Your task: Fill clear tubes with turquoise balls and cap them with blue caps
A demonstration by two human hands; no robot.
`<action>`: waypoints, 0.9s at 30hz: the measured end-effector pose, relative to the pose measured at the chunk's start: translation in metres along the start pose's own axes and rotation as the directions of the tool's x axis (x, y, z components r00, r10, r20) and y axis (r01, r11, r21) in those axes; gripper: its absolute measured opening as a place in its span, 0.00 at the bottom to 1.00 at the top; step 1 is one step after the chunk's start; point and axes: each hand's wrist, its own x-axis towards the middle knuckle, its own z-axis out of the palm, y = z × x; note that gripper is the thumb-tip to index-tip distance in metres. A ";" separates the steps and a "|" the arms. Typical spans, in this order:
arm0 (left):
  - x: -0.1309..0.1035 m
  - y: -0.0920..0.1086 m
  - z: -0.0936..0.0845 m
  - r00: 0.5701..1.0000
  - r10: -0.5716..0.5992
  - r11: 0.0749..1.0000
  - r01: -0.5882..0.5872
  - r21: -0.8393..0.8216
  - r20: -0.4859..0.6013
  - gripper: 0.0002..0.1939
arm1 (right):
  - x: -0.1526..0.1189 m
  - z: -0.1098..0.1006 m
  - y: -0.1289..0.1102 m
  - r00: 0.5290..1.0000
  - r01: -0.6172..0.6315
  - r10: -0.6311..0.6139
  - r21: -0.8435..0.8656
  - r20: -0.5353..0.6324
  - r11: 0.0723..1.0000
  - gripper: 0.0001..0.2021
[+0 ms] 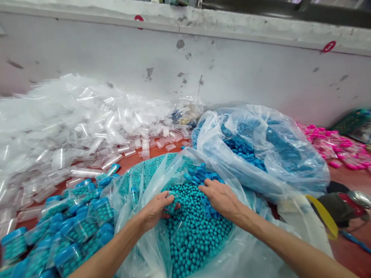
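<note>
A large clear plastic bag [150, 261] lies open in front of me, full of round turquoise beads [193, 237]. My left hand [157, 209] is closed around a small clear plastic container [170, 202] with turquoise beads in it, held over the left part of the beads. A heap of blue plastic caps [204, 172] rests on the beads at the back right of the bag. Over these caps is my right hand [220, 196], its fingers bent and drawn together at the heap. What its fingertips hold, if anything, is hidden.
Filled containers with blue caps [80, 228] lie at the left. Behind them is a big pile of clear empty containers [90, 120] against the wall [117, 54]. Another bag [296, 160] holds blue caps. Pink pieces [340, 148] and a shoe [341, 208] are at the right.
</note>
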 end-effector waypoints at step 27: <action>-0.005 -0.012 0.012 0.990 0.118 0.993 -0.117 -0.026 0.082 0.27 | 0.005 0.009 -0.025 0.968 0.209 -0.149 0.319 -0.203 0.924 0.11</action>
